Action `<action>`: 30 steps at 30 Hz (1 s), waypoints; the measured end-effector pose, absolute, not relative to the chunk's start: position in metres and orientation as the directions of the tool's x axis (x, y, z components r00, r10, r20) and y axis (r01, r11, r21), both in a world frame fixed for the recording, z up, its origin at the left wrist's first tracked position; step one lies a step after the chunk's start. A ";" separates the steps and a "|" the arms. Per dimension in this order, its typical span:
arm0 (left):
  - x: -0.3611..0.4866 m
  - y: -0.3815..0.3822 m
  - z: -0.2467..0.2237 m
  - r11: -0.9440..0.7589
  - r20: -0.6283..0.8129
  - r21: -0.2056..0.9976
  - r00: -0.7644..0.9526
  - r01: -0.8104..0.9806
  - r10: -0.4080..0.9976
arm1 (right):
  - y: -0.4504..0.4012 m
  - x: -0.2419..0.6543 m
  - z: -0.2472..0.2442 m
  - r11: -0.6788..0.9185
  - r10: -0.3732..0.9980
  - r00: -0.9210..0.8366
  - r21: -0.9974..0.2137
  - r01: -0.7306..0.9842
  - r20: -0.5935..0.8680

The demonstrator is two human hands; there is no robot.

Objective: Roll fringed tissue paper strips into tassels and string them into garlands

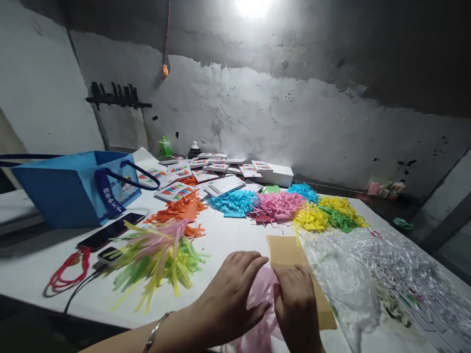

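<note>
A crumpled piece of pink tissue paper [261,294] lies between my two hands at the table's front edge. My left hand [235,289] holds it from the left, thumb below and fingers above. From the right, my right hand [296,304] grips it with bent fingers. Under and beside my right hand lies a flat tan cardboard strip [289,247]. Left of my left hand sits a bunch of yellow, green and pink paper tassels [162,260]. The lower end of the pink paper runs out of view.
Tassel heaps in orange [184,208], blue [235,201], pink [279,203] and yellow [312,218] line the table's middle. Clear plastic bags [342,274] cover the right side. Printed packs [217,166] lie behind. A blue bag [73,191] and a phone [112,230] are left.
</note>
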State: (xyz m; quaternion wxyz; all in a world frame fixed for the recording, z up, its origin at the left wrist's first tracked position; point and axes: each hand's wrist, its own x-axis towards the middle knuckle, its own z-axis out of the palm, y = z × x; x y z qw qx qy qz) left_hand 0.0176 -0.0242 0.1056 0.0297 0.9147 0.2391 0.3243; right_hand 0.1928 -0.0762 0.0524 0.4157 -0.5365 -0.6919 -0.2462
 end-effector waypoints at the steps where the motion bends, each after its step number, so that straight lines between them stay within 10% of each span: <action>1: 0.019 -0.023 0.101 -0.867 0.540 0.216 0.685 0.449 0.489 | -0.078 0.190 0.055 0.325 0.526 -0.090 -0.103 0.940 0.846; 10: -0.011 0.026 0.080 -0.589 0.126 0.692 0.734 0.417 0.667 | -0.086 0.206 0.053 0.310 0.609 -0.010 -0.226 0.924 0.793; 13: -0.017 0.039 0.079 -0.131 -0.053 0.979 0.822 0.154 0.568 | -0.085 0.209 0.052 0.313 0.640 0.041 -0.309 0.898 0.767; 30: 0.026 0.006 0.041 0.573 -0.250 0.817 0.855 -0.066 0.455 | -0.082 0.214 0.011 0.386 0.515 -0.043 -0.187 0.903 0.856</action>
